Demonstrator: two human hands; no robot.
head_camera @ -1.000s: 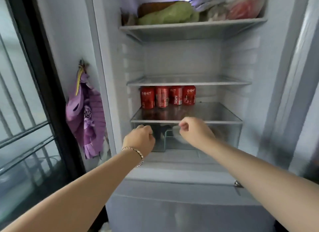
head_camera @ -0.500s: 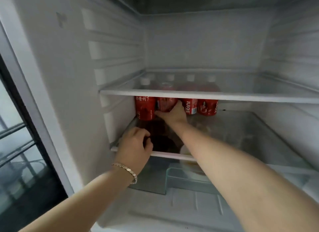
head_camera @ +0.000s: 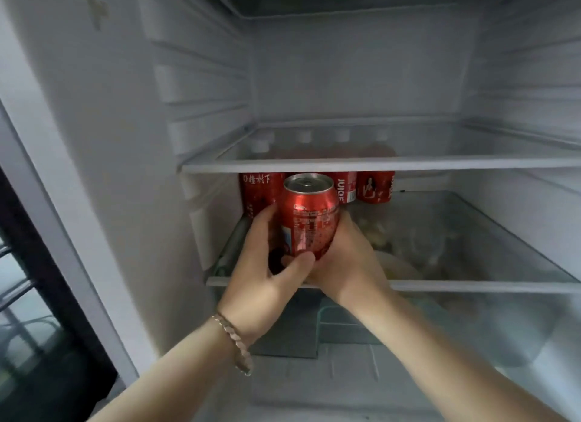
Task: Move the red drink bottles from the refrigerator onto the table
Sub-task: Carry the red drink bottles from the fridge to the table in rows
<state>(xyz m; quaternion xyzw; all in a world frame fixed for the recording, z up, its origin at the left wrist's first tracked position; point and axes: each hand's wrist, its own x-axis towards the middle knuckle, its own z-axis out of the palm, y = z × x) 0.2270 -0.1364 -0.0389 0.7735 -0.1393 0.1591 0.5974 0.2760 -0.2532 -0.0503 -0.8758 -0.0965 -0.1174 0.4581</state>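
A red drink can (head_camera: 309,215) with a silver top is held upright over the front of the lower glass shelf (head_camera: 471,286). My left hand (head_camera: 267,264) grips it from the left, thumb across its lower front. My right hand (head_camera: 349,258) wraps around its right and back side. Behind it, three red drink bottles stand in a row at the back of the same shelf: one at the left (head_camera: 256,193), one labelled JUICE (head_camera: 344,186), one at the right (head_camera: 375,186). Their white caps show through the upper shelf.
The upper glass shelf (head_camera: 377,164) hangs just above the can's top. A clear drawer (head_camera: 440,321) sits under the lower shelf. The fridge's left wall (head_camera: 125,170) is close to my left arm. A dark window frame (head_camera: 47,280) lies at the far left.
My right hand has drawn one red can forward from the back row. My left hand rose from the shelf edge and took hold of the can's left side.
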